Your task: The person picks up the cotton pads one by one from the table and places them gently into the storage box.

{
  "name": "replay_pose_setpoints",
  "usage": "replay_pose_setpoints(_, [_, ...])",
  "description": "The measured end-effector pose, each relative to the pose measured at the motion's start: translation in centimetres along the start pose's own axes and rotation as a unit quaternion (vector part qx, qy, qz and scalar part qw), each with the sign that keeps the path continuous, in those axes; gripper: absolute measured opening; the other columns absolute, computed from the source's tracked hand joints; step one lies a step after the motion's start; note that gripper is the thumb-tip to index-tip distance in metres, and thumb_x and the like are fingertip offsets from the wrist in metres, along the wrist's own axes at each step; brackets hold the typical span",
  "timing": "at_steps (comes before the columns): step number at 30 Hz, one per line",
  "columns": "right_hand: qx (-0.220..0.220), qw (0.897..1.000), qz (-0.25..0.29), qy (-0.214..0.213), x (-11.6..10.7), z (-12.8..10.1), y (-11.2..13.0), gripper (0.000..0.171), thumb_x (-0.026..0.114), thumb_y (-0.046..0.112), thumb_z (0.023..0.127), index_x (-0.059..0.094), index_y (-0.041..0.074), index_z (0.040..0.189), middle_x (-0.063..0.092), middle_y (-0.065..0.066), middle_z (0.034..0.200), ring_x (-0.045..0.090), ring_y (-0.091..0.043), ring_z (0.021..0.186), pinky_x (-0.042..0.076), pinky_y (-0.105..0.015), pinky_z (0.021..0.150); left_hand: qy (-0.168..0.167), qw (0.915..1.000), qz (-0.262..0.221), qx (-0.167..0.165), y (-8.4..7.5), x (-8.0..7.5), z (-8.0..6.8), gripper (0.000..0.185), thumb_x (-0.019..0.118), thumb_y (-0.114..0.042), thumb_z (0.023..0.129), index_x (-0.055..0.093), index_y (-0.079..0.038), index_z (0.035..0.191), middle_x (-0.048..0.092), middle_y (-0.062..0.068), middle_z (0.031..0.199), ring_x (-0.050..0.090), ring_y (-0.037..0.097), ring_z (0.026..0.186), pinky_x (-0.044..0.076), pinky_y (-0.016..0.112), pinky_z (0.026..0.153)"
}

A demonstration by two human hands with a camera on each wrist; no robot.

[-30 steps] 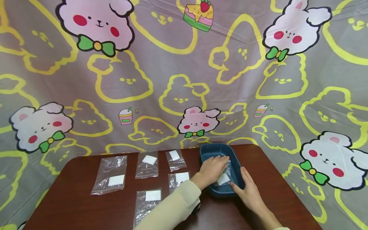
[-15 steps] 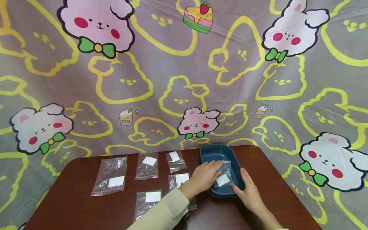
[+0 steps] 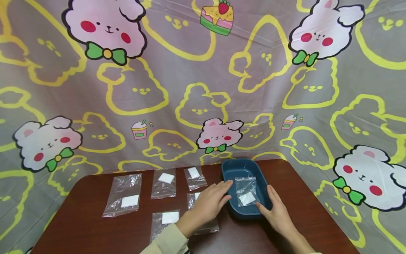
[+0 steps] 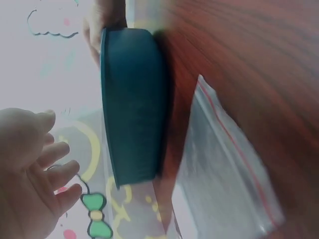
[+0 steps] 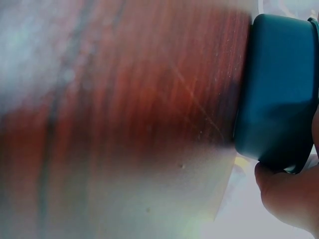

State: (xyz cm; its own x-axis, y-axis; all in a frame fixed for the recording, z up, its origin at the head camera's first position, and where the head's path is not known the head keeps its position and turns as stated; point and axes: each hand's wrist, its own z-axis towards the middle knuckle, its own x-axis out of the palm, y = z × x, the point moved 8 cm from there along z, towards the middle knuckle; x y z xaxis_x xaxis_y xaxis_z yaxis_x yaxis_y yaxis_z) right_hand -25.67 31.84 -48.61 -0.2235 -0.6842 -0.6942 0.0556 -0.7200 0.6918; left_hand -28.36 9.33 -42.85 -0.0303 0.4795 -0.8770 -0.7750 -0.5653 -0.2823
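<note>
A dark blue plastic tray [image 3: 236, 170] stands at the right of the table. In it lies a clear zip bag [image 3: 246, 183] holding a white square piece [image 3: 247, 198]. My right hand [image 3: 279, 213] grips the tray's right side near its front corner, with the thumb at the front rim and the fingers along the outer wall. Left of the tray hovers my left hand [image 3: 207, 201], fingers extended and holding nothing. Below it a zip bag [image 3: 206, 227] is partly hidden by the hand. In the left wrist view a red-lined zip bag [image 4: 219, 169] lies beside the tray [image 4: 132, 109].
More clear zip bags with white squares lie on the brown table [image 3: 85, 201]: one large bag [image 3: 125, 190] at left, two bags at the back, and another bag [image 3: 158, 229] in front, partly under the left sleeve [image 3: 168, 241]. A patterned curtain [image 3: 177, 81] hangs behind the table.
My left hand has drawn back out of the tray toward the left, leaving the zip bag lying flat inside in full view. The right hand has kept its place on the tray.
</note>
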Motion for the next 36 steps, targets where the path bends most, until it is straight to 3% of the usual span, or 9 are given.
replay_pose_setpoints(8, [-0.006, 1.0, -0.003, 0.0, -0.1, -0.2, 0.1, 0.086, 0.076, 0.024, 0.091, 0.026, -0.014, 0.152, 0.022, -0.033, 0.158, 0.023, -0.051, 0.144, 0.027, -0.066, 0.111, -0.032, 0.9978, -0.027, -0.051, 2.8, -2.1, -4.3, 0.052, 0.06, -0.029, 0.102, 0.05, -0.011, 0.149, 0.053, 0.004, 0.148, 0.05, 0.022, 0.135, 0.041, 0.043, 0.111])
replay_pose_setpoints(21, [-0.009, 1.0, -0.01, -0.004, -0.1, -0.1, -0.1, 0.087, 0.076, 0.025, 0.091, 0.027, -0.014, 0.151, 0.023, -0.034, 0.157, 0.024, -0.051, 0.144, 0.027, -0.066, 0.111, -0.078, 0.9925, -0.029, -0.089, 5.6, -3.6, -8.2, 0.055, 0.068, -0.023, 0.096, 0.052, -0.007, 0.146, 0.057, 0.01, 0.143, 0.055, 0.029, 0.13, 0.041, 0.049, 0.109])
replay_pose_setpoints(36, [-0.011, 1.0, -0.013, -0.004, 0.0, -0.1, -0.1, 0.088, 0.076, 0.027, 0.091, 0.026, -0.014, 0.151, 0.023, -0.035, 0.157, 0.024, -0.052, 0.143, 0.028, -0.066, 0.111, -0.043, 0.9753, -0.038, -0.213, 10.4, -3.8, -15.0, 0.056, 0.069, -0.028, 0.097, 0.052, -0.013, 0.148, 0.055, 0.012, 0.145, 0.054, 0.038, 0.129, 0.041, 0.058, 0.107])
